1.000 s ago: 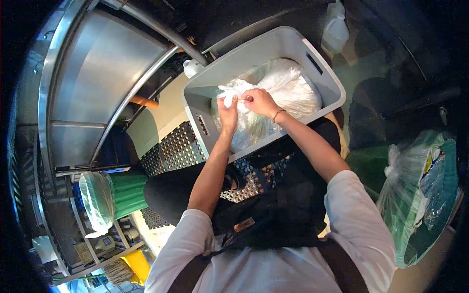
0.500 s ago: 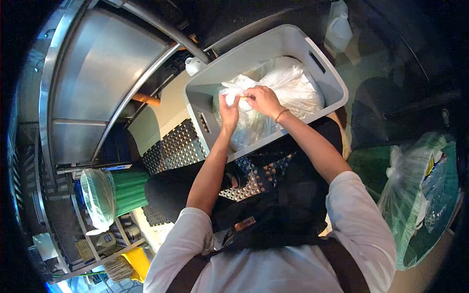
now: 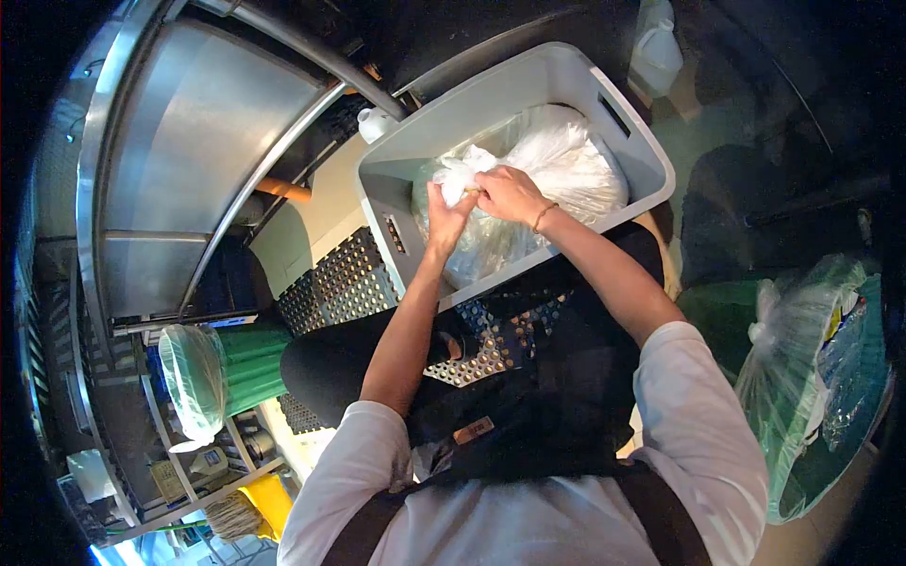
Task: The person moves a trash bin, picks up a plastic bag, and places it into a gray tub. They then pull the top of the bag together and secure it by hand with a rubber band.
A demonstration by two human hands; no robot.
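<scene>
A clear plastic bag (image 3: 571, 160) with white contents lies in a grey plastic tub (image 3: 497, 77), its gathered neck bunched up white at the near left. My left hand (image 3: 447, 219) pinches that neck from the left side. Close against it, my right hand (image 3: 512, 195) is closed at the same spot, fingers bent over the gathered plastic. Between the fingertips shows a small yellowish band (image 3: 472, 191), partly covered; its exact kind is hard to make out.
Right of me stands a green bin (image 3: 830, 472) with a knotted clear liner. A lined green bin (image 3: 255, 370) lies at left, near a mop head (image 3: 231, 519). Metal shelving (image 3: 203, 170) rises at upper left; a white jug (image 3: 658, 49) stands beyond the tub.
The hands have drawn closer together at the bag's neck. The yellowish band, stretched between them earlier, is now mostly hidden by fingers. The bunched plastic has shifted slightly.
</scene>
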